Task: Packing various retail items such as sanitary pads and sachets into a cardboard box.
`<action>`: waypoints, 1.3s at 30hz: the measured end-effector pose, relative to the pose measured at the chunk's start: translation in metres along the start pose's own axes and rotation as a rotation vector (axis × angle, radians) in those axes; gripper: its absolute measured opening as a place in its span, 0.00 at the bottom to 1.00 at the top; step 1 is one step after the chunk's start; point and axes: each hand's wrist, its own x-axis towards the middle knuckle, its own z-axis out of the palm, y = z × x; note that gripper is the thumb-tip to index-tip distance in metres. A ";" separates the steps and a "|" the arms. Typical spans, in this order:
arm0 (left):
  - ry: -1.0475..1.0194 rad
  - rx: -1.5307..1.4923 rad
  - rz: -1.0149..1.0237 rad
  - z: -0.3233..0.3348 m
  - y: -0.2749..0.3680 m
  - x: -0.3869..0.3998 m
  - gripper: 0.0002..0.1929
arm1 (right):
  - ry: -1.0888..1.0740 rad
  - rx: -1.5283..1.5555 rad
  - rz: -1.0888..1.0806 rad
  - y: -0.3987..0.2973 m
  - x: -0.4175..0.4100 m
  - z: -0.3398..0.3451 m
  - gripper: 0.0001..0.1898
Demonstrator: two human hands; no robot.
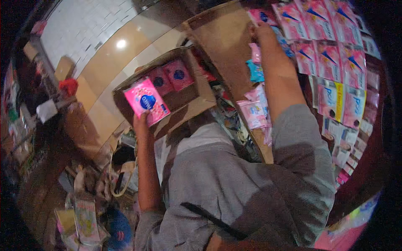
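Note:
My left hand grips the lower edge of a bright pink plastic packet with a dark blue oval, thumb on its front. It is held over an open cardboard box. Similar pink packets lie inside the box, in shadow. My right hand reaches out over a brown board at the upper right. Its fingers curl at the lower edge of another pink packet with a dark blue mark; part of the grip is hidden.
Rows of pink-and-white sachets hang at the right. Small pink wrapped packs and a turquoise pack lie along the board by my right forearm. At the left are a red object and a cream loop handle.

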 end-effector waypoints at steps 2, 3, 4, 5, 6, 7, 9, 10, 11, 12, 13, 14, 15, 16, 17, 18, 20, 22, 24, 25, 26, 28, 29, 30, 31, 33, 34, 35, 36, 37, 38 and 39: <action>0.048 0.016 -0.137 -0.013 -0.004 0.012 0.16 | -0.019 0.030 0.054 0.001 0.008 -0.003 0.13; 0.064 0.044 -0.214 -0.019 -0.007 0.019 0.16 | -0.022 0.135 0.103 0.000 0.011 -0.004 0.13; -0.013 -0.092 -0.200 -0.023 -0.014 0.024 0.15 | -0.028 0.202 0.148 -0.001 0.015 -0.003 0.13; 0.066 0.084 -0.263 -0.028 -0.017 0.032 0.14 | -0.032 0.274 0.194 -0.002 0.019 -0.003 0.13; 0.031 0.014 -0.236 -0.031 -0.024 0.036 0.13 | -0.021 0.225 0.192 -0.003 0.022 0.000 0.14; 0.050 -0.026 -0.272 -0.034 -0.033 0.040 0.12 | -0.034 0.343 0.251 -0.004 0.025 0.002 0.14; 0.055 0.012 -0.266 -0.038 -0.044 0.061 0.12 | -0.029 0.425 0.304 -0.005 0.030 0.007 0.14; 0.045 0.055 -0.280 -0.040 -0.050 0.074 0.11 | -0.029 0.469 0.326 -0.005 0.032 0.008 0.14; 0.053 0.057 -0.283 -0.043 -0.054 0.087 0.11 | -0.027 0.516 0.347 -0.005 0.035 0.010 0.15; 0.072 0.189 -0.181 -0.047 -0.056 0.102 0.12 | -0.028 0.562 0.366 -0.005 0.038 0.011 0.15; 0.126 0.340 -0.120 -0.048 -0.060 0.115 0.12 | -0.029 0.611 0.383 -0.005 0.041 0.012 0.15; 0.093 0.318 -0.074 -0.048 -0.065 0.126 0.12 | -0.029 0.661 0.402 -0.005 0.045 0.012 0.16; 0.162 0.183 -0.062 -0.046 -0.071 0.136 0.13 | -0.028 0.710 0.419 -0.005 0.050 0.013 0.16; 0.246 0.049 -0.067 -0.044 -0.076 0.147 0.14 | -0.026 0.760 0.437 -0.004 0.054 0.014 0.17; 0.226 0.050 -0.054 -0.041 -0.082 0.157 0.14 | -0.027 0.809 0.450 -0.004 0.059 0.015 0.17; 0.291 -0.151 -0.092 -0.036 -0.088 0.166 0.14 | -0.023 0.858 0.462 -0.003 0.065 0.016 0.18; 0.358 -0.343 -0.141 -0.036 -0.100 0.173 0.15 | -0.026 0.963 0.486 0.000 0.074 0.018 0.19; 0.492 -0.273 -0.194 -0.038 -0.113 0.176 0.19 | -0.029 1.084 0.513 0.000 0.079 0.015 0.20; 0.482 -0.502 -0.118 -0.038 -0.124 0.183 0.19 | -0.041 1.228 0.545 -0.005 0.076 0.010 0.21; 0.467 -0.696 -0.045 -0.039 -0.130 0.186 0.19 | -0.050 1.296 0.553 -0.011 0.069 0.006 0.22; 0.485 -0.731 -0.044 -0.038 -0.135 0.191 0.19 | -0.065 1.371 0.557 -0.019 0.058 0.001 0.22; 0.443 -0.539 0.058 -0.035 -0.144 0.200 0.19 | -0.007 1.502 0.570 -0.043 0.020 -0.008 0.23; 0.335 -0.447 0.156 -0.034 -0.148 0.202 0.19 | 0.008 1.458 0.435 -0.056 -0.011 -0.009 0.15; 0.211 -0.666 0.175 -0.034 -0.150 0.204 0.20 | -0.001 1.526 0.343 -0.073 -0.047 -0.009 0.13; 0.082 -0.885 0.191 -0.033 -0.152 0.205 0.23 | 0.035 1.570 0.286 -0.088 -0.091 -0.008 0.10; 0.055 -0.610 0.165 -0.033 -0.149 0.200 0.21 | -0.040 1.414 0.172 -0.117 -0.183 -0.020 0.11; 0.074 -0.481 0.046 -0.037 -0.146 0.190 0.19 | 0.011 1.368 0.035 -0.134 -0.229 -0.016 0.12; 0.140 -0.368 -0.061 -0.037 -0.140 0.186 0.19 | 0.050 1.323 -0.137 -0.151 -0.276 -0.008 0.14; 0.090 -0.352 -0.071 -0.037 -0.132 0.180 0.18 | 0.032 1.374 -0.088 -0.167 -0.318 0.002 0.14; 0.188 -0.524 -0.170 -0.031 -0.124 0.179 0.25 | -0.070 1.371 0.060 -0.180 -0.353 0.011 0.14; 0.236 -0.679 -0.240 -0.025 -0.116 0.176 0.32 | -0.270 1.343 0.171 -0.188 -0.382 0.019 0.15; 0.287 -0.700 -0.269 -0.022 -0.108 0.172 0.32 | -0.502 1.358 0.214 -0.192 -0.402 0.031 0.16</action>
